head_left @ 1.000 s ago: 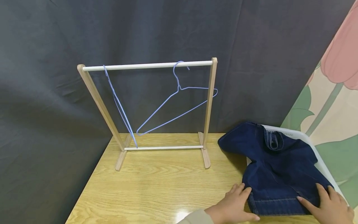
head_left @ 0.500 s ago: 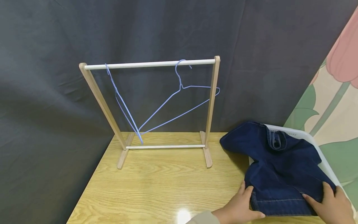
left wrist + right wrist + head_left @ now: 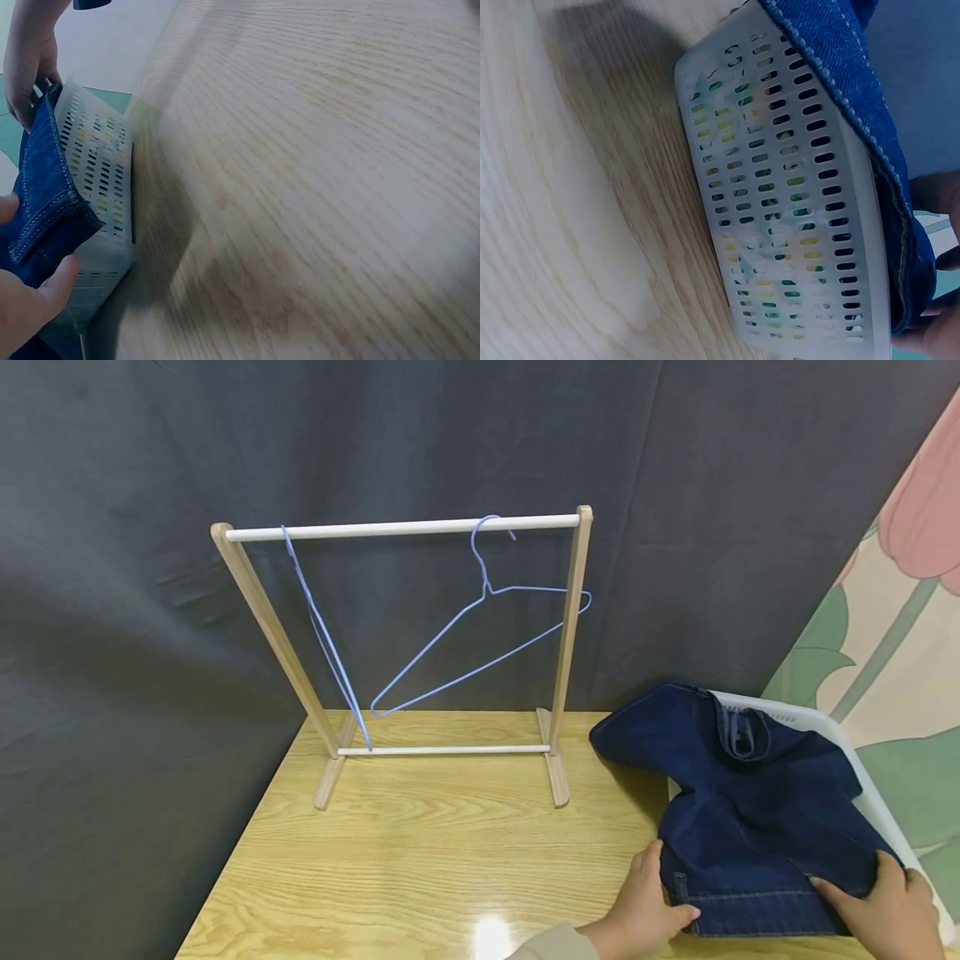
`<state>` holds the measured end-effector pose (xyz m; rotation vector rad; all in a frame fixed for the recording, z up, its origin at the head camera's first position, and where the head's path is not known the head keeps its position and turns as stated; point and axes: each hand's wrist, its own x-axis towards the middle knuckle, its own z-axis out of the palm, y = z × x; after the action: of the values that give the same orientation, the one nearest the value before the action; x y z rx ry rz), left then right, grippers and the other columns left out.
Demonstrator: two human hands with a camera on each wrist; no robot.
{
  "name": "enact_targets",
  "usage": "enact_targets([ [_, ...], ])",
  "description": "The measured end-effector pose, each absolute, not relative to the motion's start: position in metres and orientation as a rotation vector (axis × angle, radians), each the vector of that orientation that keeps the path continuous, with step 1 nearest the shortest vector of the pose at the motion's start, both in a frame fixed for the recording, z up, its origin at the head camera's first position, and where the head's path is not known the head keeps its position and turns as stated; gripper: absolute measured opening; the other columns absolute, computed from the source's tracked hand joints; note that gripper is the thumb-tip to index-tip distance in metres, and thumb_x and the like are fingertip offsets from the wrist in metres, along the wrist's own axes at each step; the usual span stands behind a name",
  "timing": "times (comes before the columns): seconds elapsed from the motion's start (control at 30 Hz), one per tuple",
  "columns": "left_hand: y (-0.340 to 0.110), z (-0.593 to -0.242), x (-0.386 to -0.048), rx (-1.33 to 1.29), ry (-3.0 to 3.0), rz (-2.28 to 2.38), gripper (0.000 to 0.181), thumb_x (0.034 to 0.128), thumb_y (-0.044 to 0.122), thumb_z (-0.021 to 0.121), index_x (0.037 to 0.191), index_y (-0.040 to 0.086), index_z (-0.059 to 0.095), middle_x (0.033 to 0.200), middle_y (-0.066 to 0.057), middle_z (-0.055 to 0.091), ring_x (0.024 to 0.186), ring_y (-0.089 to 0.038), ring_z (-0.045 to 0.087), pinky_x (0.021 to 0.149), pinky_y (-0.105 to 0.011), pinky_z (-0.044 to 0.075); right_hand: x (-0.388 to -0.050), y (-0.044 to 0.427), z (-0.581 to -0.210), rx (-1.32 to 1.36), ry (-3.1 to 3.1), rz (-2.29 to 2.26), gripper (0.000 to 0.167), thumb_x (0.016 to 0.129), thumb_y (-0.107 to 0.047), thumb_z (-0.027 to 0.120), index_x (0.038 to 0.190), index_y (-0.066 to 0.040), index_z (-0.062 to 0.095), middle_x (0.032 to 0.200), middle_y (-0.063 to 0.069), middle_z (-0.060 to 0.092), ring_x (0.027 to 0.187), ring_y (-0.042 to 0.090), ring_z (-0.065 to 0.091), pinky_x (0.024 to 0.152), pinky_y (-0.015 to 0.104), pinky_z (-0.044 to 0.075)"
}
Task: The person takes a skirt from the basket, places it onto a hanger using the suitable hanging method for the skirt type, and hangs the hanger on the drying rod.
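Observation:
Dark blue denim (image 3: 757,827) lies across a white basket (image 3: 813,720), its stitched edge toward the person. At the denim's near left corner is the left hand (image 3: 637,906), thumb and fingers around the edge. The right hand (image 3: 896,910) grips the near right part, thumb on top. In the left wrist view the left hand (image 3: 30,300) is beside the denim's corner (image 3: 52,217). The right wrist view shows the denim (image 3: 847,75) over the basket's rim, with the right hand (image 3: 937,322) at its edge, partly out of frame.
A wooden rack with a white top bar (image 3: 405,528) stands at the back of the table (image 3: 420,860). One blue hanger (image 3: 465,606) hangs near its right end, another (image 3: 322,627) near its left. Dark cloth (image 3: 375,443) hangs behind; a flower-patterned surface (image 3: 900,677) is at right.
The left hand's fingers have shifted slightly up the denim's left edge. The left hanger swings a little. Both hands and the denim sit slightly farther right in the head view, as does the rack.

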<state>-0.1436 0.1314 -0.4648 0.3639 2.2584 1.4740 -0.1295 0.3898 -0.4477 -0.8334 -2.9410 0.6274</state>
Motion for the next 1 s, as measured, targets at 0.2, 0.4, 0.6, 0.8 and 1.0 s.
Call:
enact_targets([
  [0.2, 0.1332, -0.4671, -0.1416, 0.376, 2.319, 1.518, 0.065, 0.076, 0.021, 0.065, 0.13, 0.015, 0.03, 0.111, 0.003, 0.036, 0.104, -0.007, 0.041, 0.079, -0.024, 0.04, -0.1285, 0.3837, -0.4394, -0.86, -2.868, 0.727, 0.083, 0.075, -0.023, 0.06, 0.123, 0.021, 0.009, 0.113, 0.044, 0.016, 0.106, 0.055, 0.018, 0.087, 0.059, 0.023],
  [0.4, 0.1364, -0.4657, -0.1414, 0.372, 2.355, 1.518, 0.06, 0.0755, 0.016, 0.066, 0.127, 0.015, 0.035, 0.101, 0.004, 0.036, 0.088, -0.003, 0.043, 0.071, -0.021, 0.041, -0.1294, 0.3876, -0.4396, -0.939, -2.812, 0.724, 0.071, 0.075, -0.012, 0.055, 0.123, 0.02, 0.013, 0.11, 0.043, 0.023, 0.103, 0.054, 0.024, 0.086, 0.058, 0.025],
  [0.6, 0.1366, -0.4654, -0.1401, 0.458, 2.407, 1.555, 0.054, 0.0763, 0.01, 0.065, 0.124, 0.012, 0.04, 0.091, 0.006, 0.033, 0.062, -0.001, 0.036, 0.061, -0.015, 0.037, -0.1323, 0.3898, -0.4445, -1.005, -2.835, 0.683, 0.069, 0.076, -0.011, 0.054, 0.125, 0.015, 0.013, 0.11, 0.041, 0.023, 0.103, 0.054, 0.025, 0.085, 0.057, 0.027],
  [0.8, 0.1358, -0.4679, -0.1387, 0.654, 2.562, 1.551, 0.043, 0.0761, 0.009, 0.065, 0.116, 0.008, 0.049, 0.081, 0.009, 0.034, 0.064, 0.003, 0.036, 0.057, -0.01, 0.035, -0.131, 0.388, -0.4432, -0.929, -2.827, 0.637, 0.061, 0.076, -0.008, 0.049, 0.124, 0.013, 0.018, 0.105, 0.04, 0.027, 0.097, 0.053, 0.03, 0.08, 0.058, 0.03],
  [1.0, 0.1347, -0.4672, -0.1397, 0.788, 2.717, 1.518, 0.031, 0.0724, 0.006, 0.067, 0.101, 0.009, 0.057, 0.077, 0.01, 0.041, 0.067, 0.005, 0.04, 0.059, -0.006, 0.033, -0.1301, 0.3858, -0.4381, -0.898, -2.814, 0.593, 0.054, 0.076, -0.008, 0.045, 0.122, 0.012, 0.025, 0.103, 0.04, 0.033, 0.091, 0.053, 0.037, 0.073, 0.056, 0.034],
])
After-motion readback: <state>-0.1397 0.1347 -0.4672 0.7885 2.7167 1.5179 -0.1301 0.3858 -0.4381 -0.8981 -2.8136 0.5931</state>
